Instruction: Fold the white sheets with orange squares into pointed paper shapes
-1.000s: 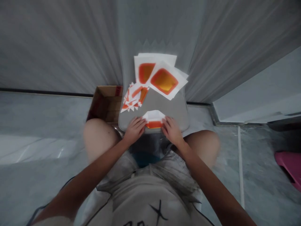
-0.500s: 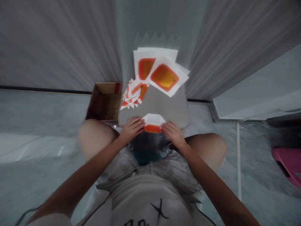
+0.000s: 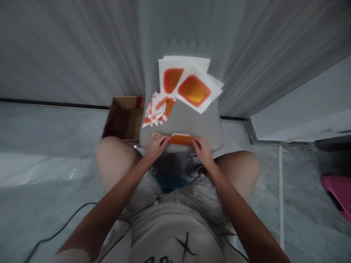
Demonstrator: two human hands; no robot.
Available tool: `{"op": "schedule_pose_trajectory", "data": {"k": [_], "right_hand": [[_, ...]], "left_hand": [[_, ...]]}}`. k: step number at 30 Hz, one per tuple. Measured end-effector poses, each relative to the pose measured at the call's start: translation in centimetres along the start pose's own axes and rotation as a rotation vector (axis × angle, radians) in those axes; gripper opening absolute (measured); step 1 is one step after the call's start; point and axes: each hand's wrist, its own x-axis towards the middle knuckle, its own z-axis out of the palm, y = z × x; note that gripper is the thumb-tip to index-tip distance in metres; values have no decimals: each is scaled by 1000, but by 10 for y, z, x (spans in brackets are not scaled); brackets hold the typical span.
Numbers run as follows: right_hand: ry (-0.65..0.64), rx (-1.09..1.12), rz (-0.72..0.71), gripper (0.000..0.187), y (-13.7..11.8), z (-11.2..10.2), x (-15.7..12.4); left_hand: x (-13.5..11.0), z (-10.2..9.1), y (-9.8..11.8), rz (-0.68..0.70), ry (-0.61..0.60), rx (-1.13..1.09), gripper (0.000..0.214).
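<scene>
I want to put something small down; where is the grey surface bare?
Bare: the grey surface between the large sheets and the folded paper, on to its right edge. Crowded: its left side, under the pointed paper pieces, and its near edge, where the left hand and right hand hold that paper.

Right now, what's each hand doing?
Left hand: closed, pinching the left end of the folded orange-and-white paper.
Right hand: closed, pinching the right end of the same paper.

Dim light; a streaked grey wall (image 3: 68, 47) behind a grey chair (image 3: 192, 122); glossy floor (image 3: 49, 135) below.
</scene>
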Motion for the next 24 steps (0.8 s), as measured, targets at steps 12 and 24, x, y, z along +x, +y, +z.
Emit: {"op": "schedule_pose_trajectory", "data": {"k": [12, 24], "right_hand": [[34, -310, -82, 36, 2, 22, -7], [9, -341, -151, 39, 12, 23, -16]], "left_hand": [[-8, 14, 13, -112, 153, 259, 12], [-10, 7, 10, 4, 91, 296, 19]]}}
